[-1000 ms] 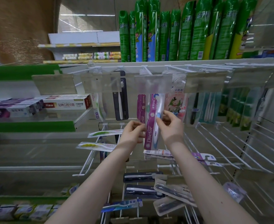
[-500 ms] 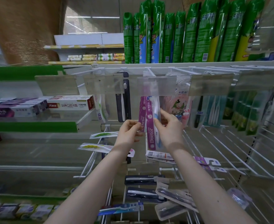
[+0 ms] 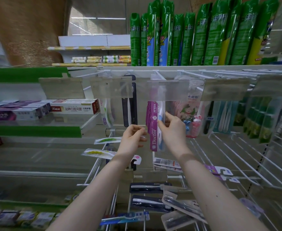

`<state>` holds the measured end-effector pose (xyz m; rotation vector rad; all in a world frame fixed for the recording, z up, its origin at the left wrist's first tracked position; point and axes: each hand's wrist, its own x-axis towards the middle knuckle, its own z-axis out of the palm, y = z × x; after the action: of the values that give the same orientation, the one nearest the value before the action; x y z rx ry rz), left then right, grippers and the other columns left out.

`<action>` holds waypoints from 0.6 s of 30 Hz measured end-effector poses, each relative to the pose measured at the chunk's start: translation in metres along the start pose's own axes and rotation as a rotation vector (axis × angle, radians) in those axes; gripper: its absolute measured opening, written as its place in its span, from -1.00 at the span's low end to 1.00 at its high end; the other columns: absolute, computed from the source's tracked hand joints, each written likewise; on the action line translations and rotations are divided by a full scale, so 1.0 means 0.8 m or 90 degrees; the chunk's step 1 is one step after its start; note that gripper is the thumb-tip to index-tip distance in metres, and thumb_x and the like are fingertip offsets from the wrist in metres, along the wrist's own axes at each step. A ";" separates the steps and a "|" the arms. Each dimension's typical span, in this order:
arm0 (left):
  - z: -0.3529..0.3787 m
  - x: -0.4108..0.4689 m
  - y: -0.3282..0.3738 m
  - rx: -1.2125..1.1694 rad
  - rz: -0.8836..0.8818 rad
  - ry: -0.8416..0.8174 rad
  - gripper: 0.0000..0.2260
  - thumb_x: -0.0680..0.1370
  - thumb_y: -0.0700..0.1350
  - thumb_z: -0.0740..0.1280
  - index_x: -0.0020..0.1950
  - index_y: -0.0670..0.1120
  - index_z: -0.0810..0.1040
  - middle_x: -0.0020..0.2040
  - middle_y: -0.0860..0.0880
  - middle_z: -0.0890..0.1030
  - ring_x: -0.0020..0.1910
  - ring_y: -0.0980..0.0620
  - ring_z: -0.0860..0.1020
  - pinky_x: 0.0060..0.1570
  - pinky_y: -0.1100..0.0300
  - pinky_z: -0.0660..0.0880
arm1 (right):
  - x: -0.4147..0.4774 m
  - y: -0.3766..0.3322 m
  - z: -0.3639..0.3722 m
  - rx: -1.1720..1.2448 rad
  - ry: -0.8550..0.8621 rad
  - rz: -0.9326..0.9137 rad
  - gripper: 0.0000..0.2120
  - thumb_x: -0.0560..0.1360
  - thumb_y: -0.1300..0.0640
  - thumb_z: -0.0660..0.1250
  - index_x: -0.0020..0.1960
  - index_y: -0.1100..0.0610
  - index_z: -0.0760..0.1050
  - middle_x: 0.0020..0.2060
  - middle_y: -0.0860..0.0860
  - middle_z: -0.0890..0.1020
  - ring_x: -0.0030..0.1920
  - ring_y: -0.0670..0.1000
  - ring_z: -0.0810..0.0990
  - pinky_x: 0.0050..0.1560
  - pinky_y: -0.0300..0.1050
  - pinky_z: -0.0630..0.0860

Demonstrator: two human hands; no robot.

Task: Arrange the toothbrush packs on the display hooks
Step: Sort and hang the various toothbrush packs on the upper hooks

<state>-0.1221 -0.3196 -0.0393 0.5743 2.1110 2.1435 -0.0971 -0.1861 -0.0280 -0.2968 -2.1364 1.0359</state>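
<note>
Right hand [image 3: 171,129] pinched the purple toothbrush pack [image 3: 154,140] at its right edge; left hand [image 3: 132,139], loosely curled and empty, hovered just left of it.

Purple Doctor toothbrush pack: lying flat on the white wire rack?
No, the purple Doctor toothbrush pack is upright below the clear plastic label holder, its edge pinched by the right hand.

Magenta toothbrush packs [image 3: 154,135] hang upright on the middle display hook [image 3: 158,75].
</note>
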 end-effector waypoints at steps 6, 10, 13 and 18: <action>-0.007 -0.005 -0.001 -0.020 -0.001 -0.009 -0.93 0.60 -0.11 0.24 -0.08 -0.06 0.46 -0.12 0.00 0.60 -0.11 -0.02 0.56 -0.11 0.13 0.49 | -0.011 -0.002 0.000 -0.046 -0.003 0.042 -0.49 0.53 0.01 0.31 0.42 0.15 0.34 0.22 0.11 0.55 0.21 0.08 0.52 0.24 0.07 0.49; -0.008 -0.010 -0.006 -0.015 -0.010 -0.016 -0.91 0.59 -0.13 0.25 -0.12 -0.06 0.45 -0.14 -0.01 0.59 -0.18 0.00 0.55 -0.18 0.15 0.47 | -0.029 -0.006 -0.005 -0.076 -0.007 0.047 -0.49 0.55 0.03 0.28 0.44 0.19 0.29 0.30 0.10 0.48 0.30 0.07 0.44 0.34 0.02 0.39; -0.005 -0.014 -0.012 -0.010 -0.021 -0.022 -0.87 0.59 -0.15 0.25 -0.16 -0.07 0.44 -0.13 -0.05 0.58 -0.23 0.02 0.54 -0.26 0.20 0.45 | -0.044 -0.008 -0.011 -0.078 -0.004 0.055 -0.55 0.55 0.06 0.29 0.39 0.18 0.37 0.28 0.09 0.51 0.15 -0.01 0.51 0.24 -0.14 0.41; 0.004 -0.035 -0.030 -0.006 -0.040 -0.062 -0.86 0.58 -0.19 0.26 -0.17 -0.07 0.44 -0.20 -0.04 0.55 -0.30 0.05 0.52 -0.29 0.20 0.43 | -0.069 0.005 -0.022 -0.115 -0.006 0.108 -0.62 0.53 0.06 0.30 0.32 0.15 0.45 0.22 0.07 0.56 0.15 0.03 0.54 0.16 -0.14 0.42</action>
<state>-0.1000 -0.3239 -0.0690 0.5910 2.0395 2.0486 -0.0463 -0.2002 -0.0519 -0.5692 -2.2475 0.9392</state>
